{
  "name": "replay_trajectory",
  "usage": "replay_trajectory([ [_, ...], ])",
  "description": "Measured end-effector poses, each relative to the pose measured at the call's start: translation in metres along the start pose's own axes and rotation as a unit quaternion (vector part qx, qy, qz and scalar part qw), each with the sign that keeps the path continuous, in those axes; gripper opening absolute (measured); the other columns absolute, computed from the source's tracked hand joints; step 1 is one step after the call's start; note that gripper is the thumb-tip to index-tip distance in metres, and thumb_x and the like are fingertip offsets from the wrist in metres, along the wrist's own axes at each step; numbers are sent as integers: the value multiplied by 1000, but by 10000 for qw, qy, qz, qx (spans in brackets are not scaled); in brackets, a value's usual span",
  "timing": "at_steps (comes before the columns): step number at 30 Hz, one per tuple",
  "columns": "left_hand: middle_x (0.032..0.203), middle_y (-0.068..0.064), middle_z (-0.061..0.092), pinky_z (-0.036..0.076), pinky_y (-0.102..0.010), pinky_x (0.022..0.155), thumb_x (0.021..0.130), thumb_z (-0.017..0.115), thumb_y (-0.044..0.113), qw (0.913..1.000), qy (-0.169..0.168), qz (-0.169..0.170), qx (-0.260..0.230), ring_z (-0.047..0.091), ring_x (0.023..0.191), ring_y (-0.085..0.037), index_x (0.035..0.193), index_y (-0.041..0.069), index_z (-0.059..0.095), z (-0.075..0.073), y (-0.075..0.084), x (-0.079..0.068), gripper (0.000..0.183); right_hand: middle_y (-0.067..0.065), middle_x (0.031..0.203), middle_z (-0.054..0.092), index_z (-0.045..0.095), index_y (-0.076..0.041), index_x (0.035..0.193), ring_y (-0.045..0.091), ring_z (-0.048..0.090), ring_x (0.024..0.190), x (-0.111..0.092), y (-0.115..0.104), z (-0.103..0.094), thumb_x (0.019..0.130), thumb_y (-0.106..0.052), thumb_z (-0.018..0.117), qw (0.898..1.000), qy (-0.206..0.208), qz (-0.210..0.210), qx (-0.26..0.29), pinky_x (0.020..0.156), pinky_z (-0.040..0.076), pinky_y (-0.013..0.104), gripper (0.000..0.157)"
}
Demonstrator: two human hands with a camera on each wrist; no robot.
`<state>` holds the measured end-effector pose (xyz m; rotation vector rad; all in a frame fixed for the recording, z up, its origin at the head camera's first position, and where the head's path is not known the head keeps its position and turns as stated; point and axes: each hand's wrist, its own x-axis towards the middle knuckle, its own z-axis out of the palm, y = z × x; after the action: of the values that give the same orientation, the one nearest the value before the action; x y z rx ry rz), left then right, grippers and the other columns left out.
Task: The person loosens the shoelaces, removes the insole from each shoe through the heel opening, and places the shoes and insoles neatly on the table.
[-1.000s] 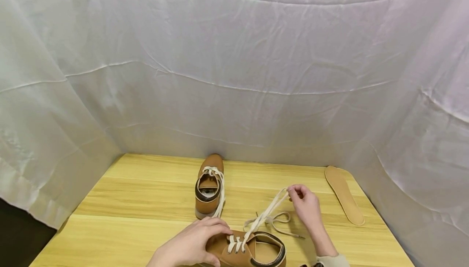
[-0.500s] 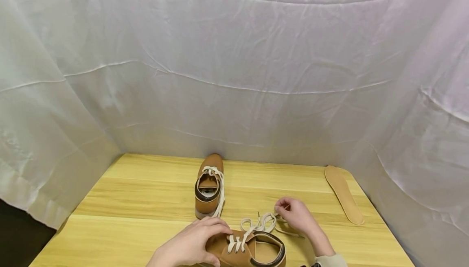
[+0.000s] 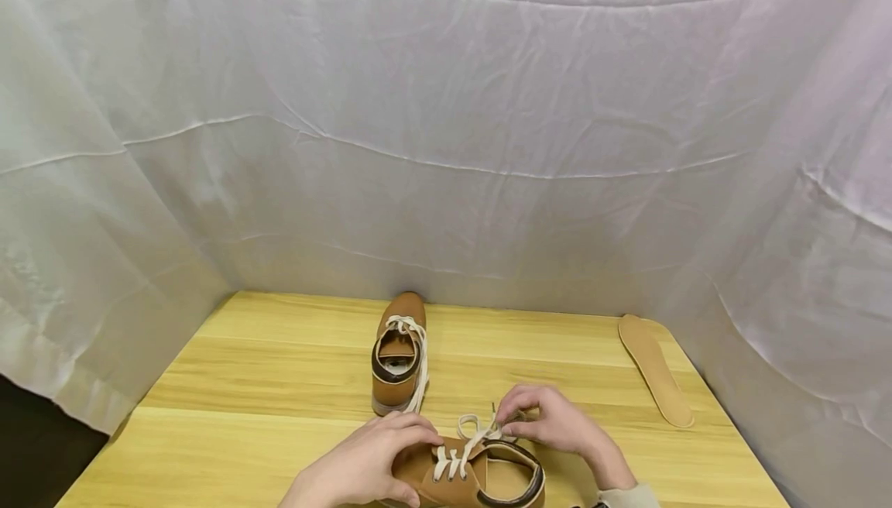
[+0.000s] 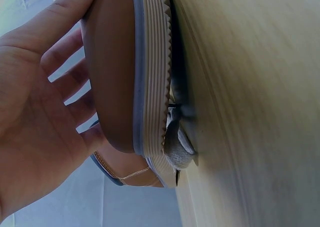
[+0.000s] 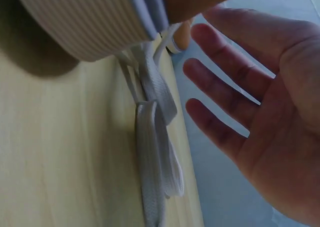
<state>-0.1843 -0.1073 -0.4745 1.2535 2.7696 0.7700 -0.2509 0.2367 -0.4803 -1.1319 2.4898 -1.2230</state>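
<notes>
A brown lace-up shoe (image 3: pixel 446 477) lies at the table's near edge, toe to the left. My left hand (image 3: pixel 369 458) grips its toe, thumb on the near side and fingers on the far side; the left wrist view shows this hand (image 4: pixel 45 117) around the upper. Cream laces (image 3: pixel 470 446) run through the eyelets, and their loose lengths (image 5: pixel 150 162) trail onto the table behind the shoe. My right hand (image 3: pixel 554 419) is at the laces beside the shoe's collar, thumb and forefinger tips close together. In the right wrist view the shoe hides those tips of the right hand (image 5: pixel 270 87).
A second brown shoe (image 3: pixel 400 392) with cream laces stands farther back, toe away from me. A tan insole (image 3: pixel 655 372) lies at the table's right side. Pale grey cloth (image 3: pixel 446 144) hangs around the wooden table (image 3: pixel 279 384).
My right hand has lowered the pulled-up laces to the table and moved left to beside the shoe's collar. The left hand and both shoes have stayed in place.
</notes>
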Motion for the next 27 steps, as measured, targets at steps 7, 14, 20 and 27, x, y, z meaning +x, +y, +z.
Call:
replay_trajectory([
  [7, 134, 18, 59, 51, -43, 102, 74, 91, 43, 10000, -34, -55, -21, 55, 127, -12, 135, 32, 65, -2, 2, 1, 68, -2, 108, 74, 81, -19, 99, 11, 66, 105, 1, 0, 6, 90, -14, 80, 9997, -203, 50, 95, 94, 58, 35, 10],
  [14, 134, 18, 59, 50, -43, 102, 73, 92, 43, 10000, -20, -56, 16, 55, 127, -11, 135, 32, 65, -1, 2, 1, 68, -3, 104, 75, 78, -20, 95, 13, 69, 100, 2, -4, 7, 91, -18, 80, 9990, -133, 410, 151, 93, 58, 38, 5],
  [20, 133, 17, 59, 50, -44, 103, 74, 92, 43, 10000, -15, -52, 17, 55, 127, -12, 135, 31, 66, -2, 2, 1, 67, -3, 98, 74, 74, -19, 97, 14, 68, 92, 2, -7, 6, 95, -17, 76, 9963, 174, 800, 259, 85, 59, 31, 4],
  [27, 134, 17, 59, 50, -44, 103, 74, 91, 44, 10000, -48, -45, -4, 55, 128, -12, 135, 31, 66, -2, 2, 0, 68, -9, 95, 71, 72, -19, 98, 9, 66, 93, 3, -7, 4, 97, -18, 75, 9906, 1095, 785, -219, 79, 58, 30, 3],
])
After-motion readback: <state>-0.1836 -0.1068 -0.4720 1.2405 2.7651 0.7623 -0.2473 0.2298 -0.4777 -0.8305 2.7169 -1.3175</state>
